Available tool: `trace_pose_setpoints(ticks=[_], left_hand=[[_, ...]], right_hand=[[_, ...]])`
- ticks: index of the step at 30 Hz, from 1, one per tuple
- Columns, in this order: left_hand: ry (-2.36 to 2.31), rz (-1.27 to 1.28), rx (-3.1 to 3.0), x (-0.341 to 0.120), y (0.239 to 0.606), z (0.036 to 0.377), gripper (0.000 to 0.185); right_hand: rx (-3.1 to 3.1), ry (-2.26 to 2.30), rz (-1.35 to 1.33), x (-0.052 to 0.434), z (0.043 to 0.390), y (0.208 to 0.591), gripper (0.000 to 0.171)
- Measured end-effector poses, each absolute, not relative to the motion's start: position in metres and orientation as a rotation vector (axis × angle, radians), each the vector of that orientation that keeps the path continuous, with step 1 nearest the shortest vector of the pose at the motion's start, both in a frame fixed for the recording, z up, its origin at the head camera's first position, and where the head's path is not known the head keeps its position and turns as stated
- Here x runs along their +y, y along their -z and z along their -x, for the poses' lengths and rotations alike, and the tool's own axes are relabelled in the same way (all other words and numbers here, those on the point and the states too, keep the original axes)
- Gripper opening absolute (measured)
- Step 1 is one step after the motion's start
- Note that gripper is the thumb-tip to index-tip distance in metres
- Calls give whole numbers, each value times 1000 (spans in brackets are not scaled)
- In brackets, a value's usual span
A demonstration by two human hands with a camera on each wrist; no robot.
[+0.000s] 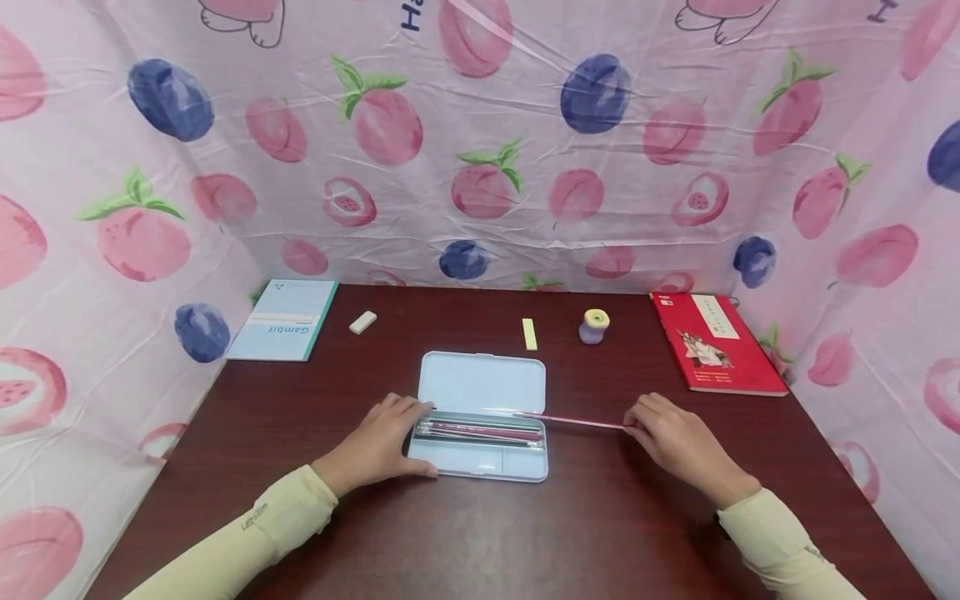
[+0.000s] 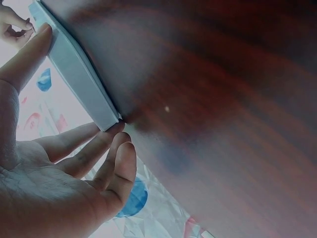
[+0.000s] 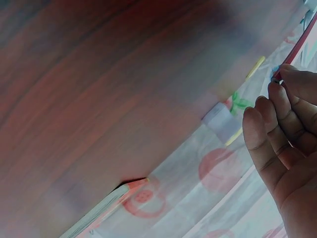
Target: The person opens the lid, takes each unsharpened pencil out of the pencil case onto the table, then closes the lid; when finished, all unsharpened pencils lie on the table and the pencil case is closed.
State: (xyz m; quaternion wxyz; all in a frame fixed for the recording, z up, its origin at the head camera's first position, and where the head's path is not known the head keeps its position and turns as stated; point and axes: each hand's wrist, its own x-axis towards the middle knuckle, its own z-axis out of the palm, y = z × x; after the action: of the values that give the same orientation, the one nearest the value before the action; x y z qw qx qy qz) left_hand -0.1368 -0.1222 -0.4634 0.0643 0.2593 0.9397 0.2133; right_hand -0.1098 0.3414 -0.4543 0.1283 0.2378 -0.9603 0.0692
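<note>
The pale blue pencil case (image 1: pixel 482 382) lies on the table with its lid folded back. Several pencils (image 1: pixel 480 432), red and dark, lie in its base. My left hand (image 1: pixel 380 442) holds the case at its left end, thumb at the front edge and fingers toward the hinge; in the left wrist view the thumb (image 2: pixel 37 47) presses along the case's side. My right hand (image 1: pixel 671 440) pinches one end of a red pencil (image 1: pixel 577 420) between thumb and fingertips, right of the case. The pencil's other end reaches over the case near the hinge.
Along the back stand or lie a blue notebook (image 1: pixel 281 321), a white eraser (image 1: pixel 363 322), a yellow strip (image 1: pixel 529 334) and a small purple and yellow container (image 1: pixel 593 326). A red book (image 1: pixel 716 343) lies at the right. Fruit-print cloth (image 1: pixel 480 150) surrounds the table.
</note>
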Motion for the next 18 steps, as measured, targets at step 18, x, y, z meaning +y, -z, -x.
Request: trace_pose_setpoints(ticks=[18], left_hand=[[-634, -762, 2851, -122, 464, 134, 100]], right_hand=[[-2745, -180, -675, 377, 102, 460, 34]])
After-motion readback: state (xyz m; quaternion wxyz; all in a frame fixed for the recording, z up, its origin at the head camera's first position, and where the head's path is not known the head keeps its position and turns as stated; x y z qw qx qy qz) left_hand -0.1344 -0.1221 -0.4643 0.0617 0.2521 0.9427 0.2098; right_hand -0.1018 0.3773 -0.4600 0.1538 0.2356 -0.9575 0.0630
